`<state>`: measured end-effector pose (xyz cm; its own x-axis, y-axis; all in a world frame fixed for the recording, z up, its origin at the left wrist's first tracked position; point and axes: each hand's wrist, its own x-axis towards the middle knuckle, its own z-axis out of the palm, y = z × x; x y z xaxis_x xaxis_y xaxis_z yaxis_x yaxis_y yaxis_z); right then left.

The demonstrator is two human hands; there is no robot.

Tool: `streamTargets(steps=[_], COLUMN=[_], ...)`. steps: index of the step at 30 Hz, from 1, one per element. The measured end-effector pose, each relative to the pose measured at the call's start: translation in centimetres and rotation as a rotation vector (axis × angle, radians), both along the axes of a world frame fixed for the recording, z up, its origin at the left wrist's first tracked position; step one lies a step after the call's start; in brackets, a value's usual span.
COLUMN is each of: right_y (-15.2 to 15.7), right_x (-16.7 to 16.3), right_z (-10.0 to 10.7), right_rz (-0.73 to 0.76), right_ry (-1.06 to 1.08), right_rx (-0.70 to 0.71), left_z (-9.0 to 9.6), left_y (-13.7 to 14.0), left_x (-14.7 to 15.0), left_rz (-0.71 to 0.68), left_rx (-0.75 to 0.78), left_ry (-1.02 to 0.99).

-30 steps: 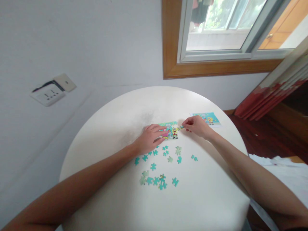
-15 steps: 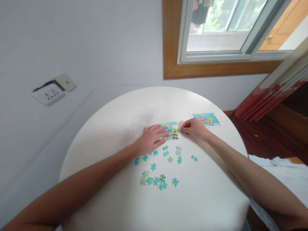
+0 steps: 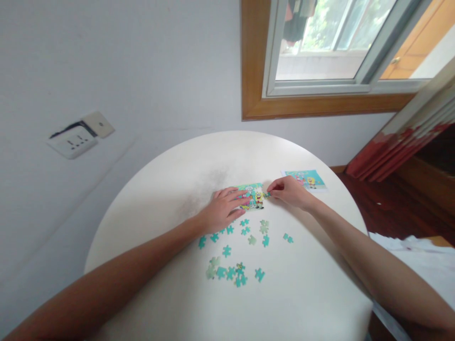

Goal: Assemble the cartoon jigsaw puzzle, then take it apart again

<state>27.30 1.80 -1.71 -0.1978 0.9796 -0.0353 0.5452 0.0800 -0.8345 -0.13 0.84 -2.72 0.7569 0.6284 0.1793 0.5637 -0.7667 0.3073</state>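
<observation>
The small jigsaw piece sits just off the right-hand edge of the part-built SpongeBob jigsaw, level with the yellow figure. That is the relation I judge everything turns on: the piece lies to the left of my right fingertips, between them and that edge. Its long side seems to run sideways, toward the jigsaw, though it is too small for me to be sure, and I cannot tell whether it already touches.

My right hand is the nearer one. Its thumb and index finger are closed on the outer end of the piece, with hardly any gap between them. My left hand lies flat from the other side, fingers spread and extended over the left part of the jigsaw, pinching nothing. The jigsaw's own long axis runs left to right, so the two hands face each other along it.

Just beyond the right hand lies the printed picture card, partly behind the wrist. Nearer to me are the loose teal pieces, some scattered below the jigsaw, others bunched, and a few pale ones that look face-down. All of it rests on the white round-ended table, with the window beyond.
</observation>
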Motion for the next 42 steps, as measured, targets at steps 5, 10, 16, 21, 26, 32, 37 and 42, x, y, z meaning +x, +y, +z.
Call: streamTargets(steps=[5, 10, 16, 21, 26, 32, 37, 42], right_y=[0.0, 0.2, 0.4, 0.4, 0.5, 0.5, 0.5, 0.2], right_x=[-0.5, -0.8, -1.0, -1.3, -1.4, -1.5, -1.3, -0.7], right_z=[-0.1, -0.6, -1.1, -1.2, -1.5, -1.6, -1.0, 0.0], right_rz=[0.11, 0.114, 0.109, 0.084, 0.079, 0.085, 0.097, 0.18], right_ry=[-0.003, -0.035, -0.001, -0.01, -0.037, -0.071, -0.049, -0.075], right_rx=[0.021, 0.054, 0.086, 0.093, 0.118, 0.145, 0.108, 0.09], left_z=[0.1, 0.2, 0.1, 0.1, 0.0, -0.1, -0.1, 0.0], left_y=[-0.1, -0.1, 0.0, 0.0, 0.0, 0.0, 0.0, -0.1], left_x=[0.1, 0.1, 0.1, 0.1, 0.1, 0.1, 0.0, 0.0], left_rz=[0.011, 0.011, 0.011, 0.008, 0.01, 0.008, 0.009, 0.012], left_rx=[-0.007, 0.001, 0.008, 0.009, 0.016, 0.01, 0.015, 0.01], left_ry=[0.01, 0.021, 0.023, 0.024, 0.016, 0.011, 0.014, 0.019])
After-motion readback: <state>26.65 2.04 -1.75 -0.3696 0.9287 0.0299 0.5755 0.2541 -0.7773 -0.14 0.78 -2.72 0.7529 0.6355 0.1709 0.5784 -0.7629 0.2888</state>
